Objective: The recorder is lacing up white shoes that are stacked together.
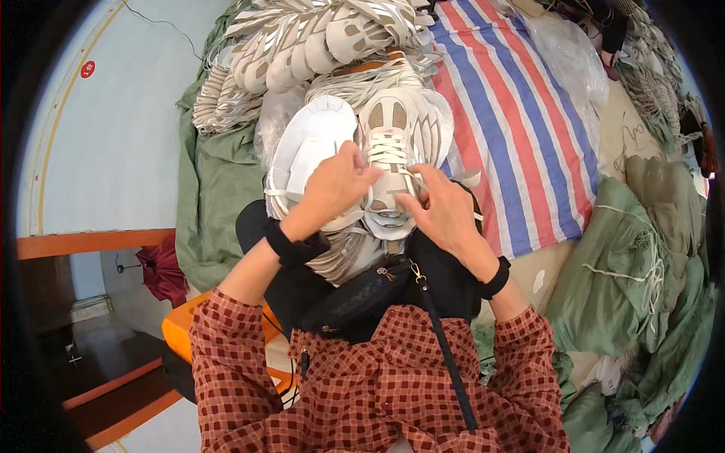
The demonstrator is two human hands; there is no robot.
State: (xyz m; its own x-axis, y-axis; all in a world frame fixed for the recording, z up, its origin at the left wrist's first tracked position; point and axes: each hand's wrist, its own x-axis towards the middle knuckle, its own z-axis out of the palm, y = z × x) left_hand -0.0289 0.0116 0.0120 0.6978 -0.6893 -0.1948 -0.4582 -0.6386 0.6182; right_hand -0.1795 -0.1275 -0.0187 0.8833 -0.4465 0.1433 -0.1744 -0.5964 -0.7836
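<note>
A beige-and-white sneaker upper (389, 124) lies on my lap, toe pointing away, with flat white shoelaces (388, 149) crossed over its front. My left hand (336, 181) is at its left edge, fingers curled and thumb against the side of the tongue; whatever they grip is hidden. My right hand (445, 211) is on the right of the tongue, its index finger and thumb bent around a loose lace end by the top eyelets. Beside it, under my left hand, rests another upper with its white lining (313, 140) facing up.
Beyond the shoe, stacks of similar uppers (317, 53) are piled up. A striped red, white and blue sheet (521, 128) spreads to the right. Green sacks (604, 264) stand at far right, and green cloth (215, 181) hangs at left. An orange object (181, 328) sits by my left elbow.
</note>
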